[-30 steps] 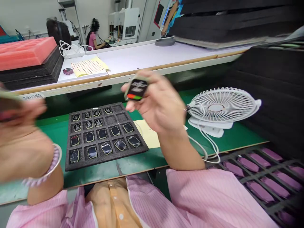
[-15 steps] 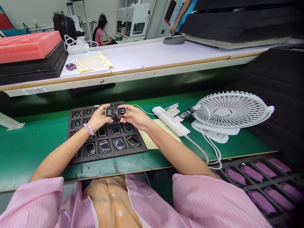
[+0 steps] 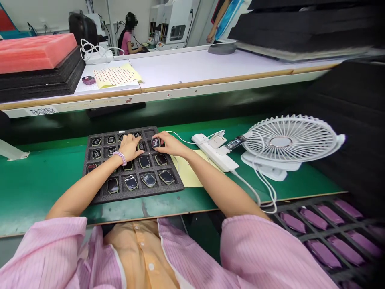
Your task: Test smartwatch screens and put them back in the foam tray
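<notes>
A black foam tray [image 3: 135, 196] holds several smartwatch cases with dark screens in its compartments. My left hand [image 3: 128, 148] reaches over the middle of the tray, thumb and fingers around a smartwatch [image 3: 141, 146] that sits at a compartment; the hand hides part of it. My right hand [image 3: 170, 143] pinches another smartwatch [image 3: 155, 142] by its edge at the tray's right side, with text lit on its screen. In the front row lies a watch case [image 3: 148, 180] with a shiny screen.
To the right, a white power strip [image 3: 215, 152] and a white fan [image 3: 281, 141] stand on the green bench, with cables trailing. Yellow paper [image 3: 192, 181] lies beside the tray. Purple pieces fill another tray [image 3: 303, 237] at lower right. A shelf [image 3: 180, 78] crosses behind.
Both hands have come down from above the tray to its compartments, each with a smartwatch. The right watch's screen now shows text instead of a menu with an orange band.
</notes>
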Demonstrator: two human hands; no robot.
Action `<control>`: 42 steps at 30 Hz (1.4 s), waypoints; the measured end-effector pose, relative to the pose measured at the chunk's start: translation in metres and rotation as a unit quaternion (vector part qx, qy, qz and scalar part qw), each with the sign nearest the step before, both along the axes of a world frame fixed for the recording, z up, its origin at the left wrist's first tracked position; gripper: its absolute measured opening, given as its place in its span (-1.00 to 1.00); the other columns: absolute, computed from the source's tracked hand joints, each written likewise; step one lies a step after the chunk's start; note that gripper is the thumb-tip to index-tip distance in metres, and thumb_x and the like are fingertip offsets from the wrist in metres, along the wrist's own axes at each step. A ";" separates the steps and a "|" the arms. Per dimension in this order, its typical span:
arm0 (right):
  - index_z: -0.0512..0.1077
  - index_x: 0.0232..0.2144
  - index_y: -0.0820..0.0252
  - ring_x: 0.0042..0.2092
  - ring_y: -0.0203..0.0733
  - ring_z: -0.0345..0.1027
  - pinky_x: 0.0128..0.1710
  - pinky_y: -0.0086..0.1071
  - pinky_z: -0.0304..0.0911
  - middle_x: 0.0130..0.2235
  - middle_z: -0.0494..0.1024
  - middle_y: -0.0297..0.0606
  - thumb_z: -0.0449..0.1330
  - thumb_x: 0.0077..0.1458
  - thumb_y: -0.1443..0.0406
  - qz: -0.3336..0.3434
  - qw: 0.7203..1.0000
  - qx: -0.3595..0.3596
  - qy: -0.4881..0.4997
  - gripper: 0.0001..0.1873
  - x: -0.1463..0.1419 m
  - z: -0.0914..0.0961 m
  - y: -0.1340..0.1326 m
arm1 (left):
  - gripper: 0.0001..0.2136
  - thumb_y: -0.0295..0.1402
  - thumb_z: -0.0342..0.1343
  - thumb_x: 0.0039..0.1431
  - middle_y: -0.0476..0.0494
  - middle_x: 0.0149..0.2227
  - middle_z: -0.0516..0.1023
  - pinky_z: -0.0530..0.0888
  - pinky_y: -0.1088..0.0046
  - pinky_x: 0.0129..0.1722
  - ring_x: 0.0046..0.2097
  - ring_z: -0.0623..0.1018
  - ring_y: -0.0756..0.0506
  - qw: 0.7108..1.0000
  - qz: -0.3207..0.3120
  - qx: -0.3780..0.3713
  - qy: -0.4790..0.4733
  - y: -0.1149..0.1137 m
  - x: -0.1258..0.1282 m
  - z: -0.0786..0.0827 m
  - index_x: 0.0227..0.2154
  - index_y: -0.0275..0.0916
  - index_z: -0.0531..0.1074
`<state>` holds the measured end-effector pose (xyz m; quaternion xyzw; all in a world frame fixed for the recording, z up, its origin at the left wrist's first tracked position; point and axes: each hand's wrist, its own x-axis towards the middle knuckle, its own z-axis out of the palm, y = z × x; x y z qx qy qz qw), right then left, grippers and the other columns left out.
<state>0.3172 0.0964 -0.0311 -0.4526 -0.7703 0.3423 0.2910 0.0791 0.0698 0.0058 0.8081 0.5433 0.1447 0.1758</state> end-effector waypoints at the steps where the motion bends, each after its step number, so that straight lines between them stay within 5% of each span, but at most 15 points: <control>1: 0.54 0.08 0.24 0.04 0.08 0.41 0.15 0.01 0.38 -0.06 0.44 -0.10 0.39 -0.05 0.34 0.009 1.000 0.008 -0.019 -0.43 0.001 0.000 0.004 | -0.39 -0.34 0.33 0.19 -0.39 0.09 0.41 0.32 -0.06 0.29 0.18 0.38 -0.42 1.000 0.000 0.013 0.015 -0.004 -0.004 0.004 0.30 -0.30 0.42; 4: 0.55 0.18 0.19 0.19 0.13 0.33 0.25 0.02 0.31 0.04 0.40 -0.06 0.41 0.02 0.27 0.043 0.997 0.003 -0.069 -0.37 0.006 0.004 0.012 | -0.43 -0.31 0.27 0.26 -0.38 0.13 0.38 0.32 -0.05 0.28 0.18 0.35 -0.40 0.998 0.004 0.051 0.044 -0.016 -0.031 0.018 0.33 -0.22 0.40; 9: 0.49 0.27 0.23 0.27 0.18 0.30 0.33 0.00 0.25 0.11 0.38 0.00 0.38 0.18 0.21 0.029 0.982 0.048 -0.181 -0.38 -0.004 0.016 0.005 | -0.59 -0.22 0.16 0.33 -0.34 0.00 0.44 0.34 -0.05 0.26 0.13 0.42 -0.36 0.984 0.082 0.139 0.068 -0.043 -0.119 0.030 0.16 -0.26 0.52; 13: 0.59 0.10 0.23 0.17 0.13 0.39 0.28 -0.01 0.28 0.03 0.46 -0.02 0.29 0.31 0.25 0.091 0.974 0.106 -0.177 -0.65 -0.053 0.028 -0.020 | -0.65 -0.15 0.12 0.31 -0.28 -0.23 0.44 0.41 0.00 0.19 0.07 0.45 -0.38 0.980 0.157 0.056 0.112 -0.066 -0.169 0.015 -0.05 -0.31 0.57; 17: 0.57 0.13 0.24 0.16 0.03 0.40 0.23 -0.14 0.27 0.06 0.47 -0.03 0.28 0.37 0.26 0.206 0.949 0.093 -0.222 -0.66 -0.123 0.041 -0.051 | -0.65 -0.08 0.20 0.22 -0.35 -0.23 0.43 0.40 -0.05 0.17 0.02 0.45 -0.42 0.979 0.150 -0.014 0.139 -0.080 -0.179 -0.008 -0.22 -0.32 0.58; 21: 0.58 0.08 0.38 0.21 0.20 0.36 0.21 -0.02 0.20 0.13 0.45 0.16 0.22 0.43 0.22 0.193 0.920 0.103 -0.326 -0.66 -0.174 0.049 -0.072 | -0.62 0.00 0.25 0.15 -0.34 -0.18 0.43 0.39 -0.05 0.16 0.03 0.43 -0.42 0.985 0.135 -0.018 0.107 -0.084 -0.179 -0.016 -0.20 -0.25 0.57; 26: 0.57 -0.04 0.46 0.21 0.33 0.38 0.20 0.06 0.18 0.11 0.48 0.26 0.34 0.34 0.23 0.164 0.923 0.089 -0.336 -0.67 -0.190 0.054 -0.075 | -0.71 -0.10 0.27 0.09 -0.21 -0.20 0.51 0.40 0.04 0.11 -0.05 0.48 -0.31 0.994 0.105 -0.025 0.021 -0.091 -0.188 -0.006 -0.22 -0.17 0.52; 31: 0.48 -0.13 0.30 0.11 0.16 0.45 0.10 -0.08 0.25 0.00 0.55 0.03 0.47 0.17 0.31 0.147 0.958 0.042 -0.243 -0.70 -0.184 0.052 -0.079 | -0.76 -0.11 0.23 0.11 -0.13 -0.29 0.60 0.50 0.20 -0.07 -0.22 0.56 -0.18 0.990 0.069 -0.028 -0.117 -0.099 -0.183 0.006 -0.39 -0.18 0.43; 34: 0.43 -0.18 0.20 -0.06 -0.06 0.52 -0.01 -0.26 0.27 -0.16 0.58 -0.23 0.42 0.11 0.48 0.156 0.977 -0.003 -0.143 -0.71 -0.184 0.041 -0.082 | -0.60 -0.06 0.43 -0.03 -0.21 -0.12 0.64 0.58 0.23 -0.12 -0.13 0.62 -0.19 0.927 0.100 -0.030 -0.360 -0.097 -0.165 0.026 -0.40 -0.21 0.39; 37: 0.42 -0.30 0.19 -0.16 -0.11 0.53 -0.06 -0.29 0.31 -0.31 0.55 -0.32 0.38 0.06 0.52 0.136 0.989 -0.057 -0.028 -0.75 -0.182 0.033 -0.074 | -0.46 -0.04 0.57 -0.16 -0.11 -0.31 0.62 0.57 0.43 -0.37 -0.33 0.60 -0.07 0.827 0.111 -0.097 -0.543 -0.087 -0.140 0.056 -0.25 -0.24 0.46; 40: 0.36 -0.33 0.17 -0.28 -0.15 0.55 -0.19 -0.29 0.42 -0.39 0.52 -0.35 0.35 0.12 0.32 0.122 0.978 -0.125 0.114 -0.81 -0.173 0.040 -0.055 | -0.34 -0.08 0.63 -0.28 0.00 -0.40 0.55 0.45 0.58 -0.49 -0.47 0.48 0.07 0.736 0.109 -0.127 -0.656 -0.072 -0.115 0.082 -0.14 -0.29 0.52; 42: 0.30 -0.28 0.12 -0.34 -0.17 0.55 -0.33 -0.33 0.44 -0.36 0.54 -0.34 0.30 0.16 0.09 0.111 0.957 -0.160 0.217 -0.69 -0.161 0.055 -0.041 | -0.36 -0.16 0.63 -0.29 0.02 -0.42 0.52 0.42 0.61 -0.51 -0.48 0.45 0.09 0.705 0.112 -0.153 -0.683 -0.063 -0.101 0.093 -0.14 -0.32 0.53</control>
